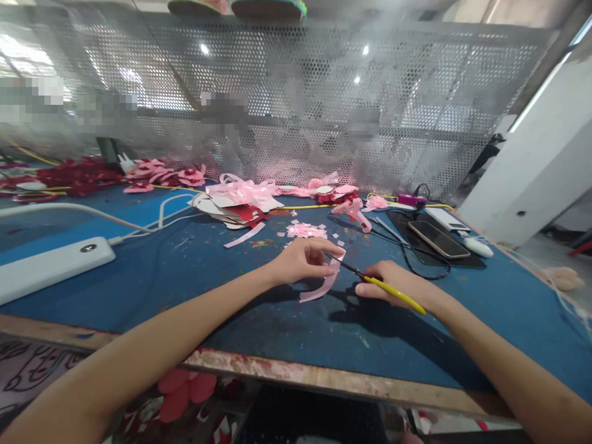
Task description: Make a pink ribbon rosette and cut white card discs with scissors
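Observation:
My left hand (300,259) pinches a light pink ribbon strip (327,285) near its upper end, and the rest curls down toward the blue table. Yellow-handled scissors (393,292) are in my right hand (388,282), their dark blades reaching to the strip beside my left fingertips. Just beyond my left hand lies a small heap of cut pink pieces (306,230). Another pink strip (244,235) rests flat to the left of the heap.
Behind are pink ribbons (245,190) on white and red sheets and a pink glue gun (352,213). At right, a phone (438,238) lies on a black mat. A white power bank (55,268) with cables sits left. A perforated metal screen (296,92) stands behind.

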A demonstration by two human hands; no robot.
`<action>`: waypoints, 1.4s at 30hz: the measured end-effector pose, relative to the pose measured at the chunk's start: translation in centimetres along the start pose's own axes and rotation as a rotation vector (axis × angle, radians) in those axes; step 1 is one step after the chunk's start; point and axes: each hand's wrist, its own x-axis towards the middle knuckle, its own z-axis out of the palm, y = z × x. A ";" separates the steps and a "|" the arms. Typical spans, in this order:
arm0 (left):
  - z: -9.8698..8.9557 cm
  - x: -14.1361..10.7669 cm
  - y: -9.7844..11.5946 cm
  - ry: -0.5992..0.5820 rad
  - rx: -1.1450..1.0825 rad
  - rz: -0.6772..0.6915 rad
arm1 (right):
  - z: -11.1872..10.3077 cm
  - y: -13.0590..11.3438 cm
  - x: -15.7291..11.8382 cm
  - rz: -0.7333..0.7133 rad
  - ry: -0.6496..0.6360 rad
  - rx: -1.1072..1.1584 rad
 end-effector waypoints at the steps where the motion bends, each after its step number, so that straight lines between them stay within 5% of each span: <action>1: 0.0 0.0 0.0 -0.001 -0.003 -0.002 | 0.0 0.0 0.0 0.000 0.000 -0.003; 25: -0.4 0.0 -0.1 -0.024 0.012 -0.028 | 0.2 -0.6 0.1 0.075 0.053 -0.007; 42: -1.3 0.5 -1.0 0.016 0.062 -0.075 | 0.4 -0.7 0.5 0.021 0.152 -0.306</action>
